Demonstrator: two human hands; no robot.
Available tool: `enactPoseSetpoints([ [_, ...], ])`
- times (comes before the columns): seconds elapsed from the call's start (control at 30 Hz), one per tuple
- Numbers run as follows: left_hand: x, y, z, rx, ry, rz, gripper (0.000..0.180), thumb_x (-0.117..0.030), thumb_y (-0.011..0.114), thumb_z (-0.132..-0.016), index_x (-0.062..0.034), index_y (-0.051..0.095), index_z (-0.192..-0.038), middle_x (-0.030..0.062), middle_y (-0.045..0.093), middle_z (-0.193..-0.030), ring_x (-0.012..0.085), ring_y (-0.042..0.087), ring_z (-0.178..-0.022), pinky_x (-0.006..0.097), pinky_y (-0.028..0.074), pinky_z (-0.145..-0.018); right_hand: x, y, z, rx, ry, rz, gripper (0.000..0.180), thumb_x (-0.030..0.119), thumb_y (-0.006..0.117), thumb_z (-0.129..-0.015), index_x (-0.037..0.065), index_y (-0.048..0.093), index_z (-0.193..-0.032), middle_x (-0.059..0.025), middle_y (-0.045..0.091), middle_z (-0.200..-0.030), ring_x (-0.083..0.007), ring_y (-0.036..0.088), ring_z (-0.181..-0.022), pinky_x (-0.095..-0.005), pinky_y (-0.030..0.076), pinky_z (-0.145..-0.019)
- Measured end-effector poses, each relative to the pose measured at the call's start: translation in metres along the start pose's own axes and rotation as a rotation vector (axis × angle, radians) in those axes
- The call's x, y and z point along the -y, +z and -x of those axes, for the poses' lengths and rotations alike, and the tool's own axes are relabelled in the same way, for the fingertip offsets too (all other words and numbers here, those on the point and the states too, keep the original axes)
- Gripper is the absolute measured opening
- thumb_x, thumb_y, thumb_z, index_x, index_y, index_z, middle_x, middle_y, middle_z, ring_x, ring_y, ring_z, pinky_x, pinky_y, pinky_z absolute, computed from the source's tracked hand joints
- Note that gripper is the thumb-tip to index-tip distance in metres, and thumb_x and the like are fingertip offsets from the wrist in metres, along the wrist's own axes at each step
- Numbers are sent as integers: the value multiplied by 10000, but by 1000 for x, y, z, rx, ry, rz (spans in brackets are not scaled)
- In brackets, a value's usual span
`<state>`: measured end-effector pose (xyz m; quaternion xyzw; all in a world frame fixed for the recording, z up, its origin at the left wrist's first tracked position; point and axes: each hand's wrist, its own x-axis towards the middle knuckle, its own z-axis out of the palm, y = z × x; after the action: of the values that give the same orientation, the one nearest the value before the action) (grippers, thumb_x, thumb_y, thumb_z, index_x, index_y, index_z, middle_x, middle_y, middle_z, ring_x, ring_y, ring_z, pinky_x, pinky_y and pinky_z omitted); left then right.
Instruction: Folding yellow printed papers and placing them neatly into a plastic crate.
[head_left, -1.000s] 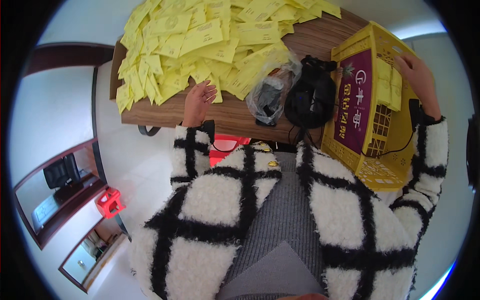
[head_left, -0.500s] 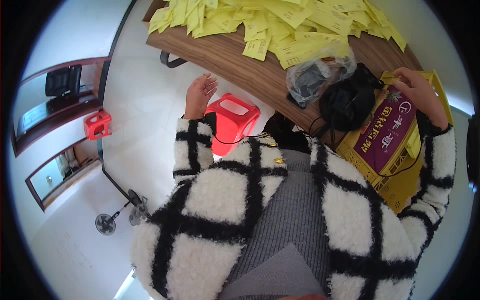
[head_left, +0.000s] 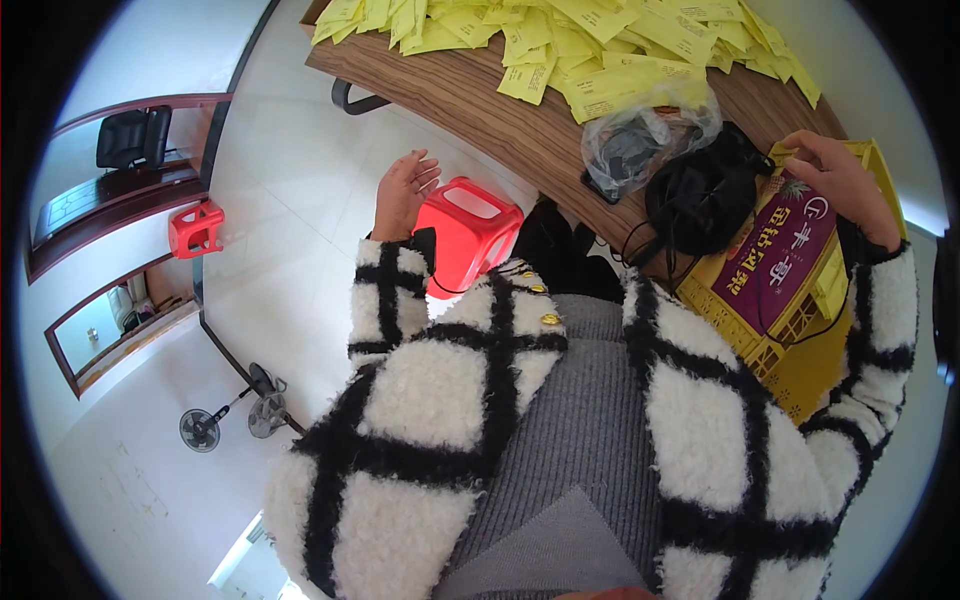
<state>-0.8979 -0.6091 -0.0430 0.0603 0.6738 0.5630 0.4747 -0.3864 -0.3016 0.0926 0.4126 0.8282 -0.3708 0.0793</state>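
Wood-grain table (head_left: 440,80) runs ahead of and between your hands, with pale floor (head_left: 300,190) beneath your left. Below your right hand (head_left: 845,185) sits the yellow crate (head_left: 805,375), a purple label (head_left: 785,245) along its side and yellow packets (head_left: 832,285) inside, near your right wrist. Leftward of that hand, a black bundle (head_left: 700,200) lies just beside the crate; next to it, a clear bag (head_left: 692,120) holds something dark, too obscured to identify. Farther ahead of both hands spreads a loose heap (head_left: 590,70) of similar packets. Your right hand arches over the crate's far end, fingers bent; I can't tell whether they grip its rim. Your left hand (head_left: 405,187) is empty, raised with fingers loosely curled and pointing forward, near a red stool (head_left: 465,240).
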Motion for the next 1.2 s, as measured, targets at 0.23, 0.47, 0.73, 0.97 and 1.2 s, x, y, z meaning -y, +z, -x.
enactPoseSetpoints([
  [0.23,-58,43,-80,126,-29,-99,347,-312,574,-976,-36,594,-1186,100,657,-1063,217,624,-997,352,502,-897,32,-35,-26,-14,96,38,275,192,646,-919,-6,608,-1106,-89,655,-867,-185,618,-784,-311,497,-740],
  [0.47,-154,34,-252,505,-70,-437,235,-226,610,-965,-37,636,-1101,64,687,-994,157,649,-930,285,510,-860,99,-65,-177,49,166,-1,267,145,661,-899,-4,611,-1115,-79,644,-869,-150,605,-766,-284,498,-710],
  [0.73,-233,-51,-483,871,-456,-869,249,-262,617,-967,-58,648,-1106,36,690,-1039,136,632,-1011,305,486,-924,181,-27,-450,226,103,-188,212,124,687,-888,-4,627,-1045,-108,644,-809,-194,623,-722,-316,499,-661],
  [0.97,-164,-154,-602,850,-525,-688,240,-234,662,-900,-28,694,-1019,79,709,-985,183,660,-960,294,486,-901,181,116,-614,386,-57,-64,232,214,698,-853,18,640,-964,-154,658,-814,-308,651,-771,-403,510,-688],
  [1.2,3,-274,-626,457,-394,-1073,399,-337,710,-870,-27,671,-1119,139,729,-1001,259,698,-933,369,535,-852,167,227,-693,360,-165,150,258,226,697,-792,-12,627,-861,-218,646,-830,-411,628,-826,-486,493,-736],
])
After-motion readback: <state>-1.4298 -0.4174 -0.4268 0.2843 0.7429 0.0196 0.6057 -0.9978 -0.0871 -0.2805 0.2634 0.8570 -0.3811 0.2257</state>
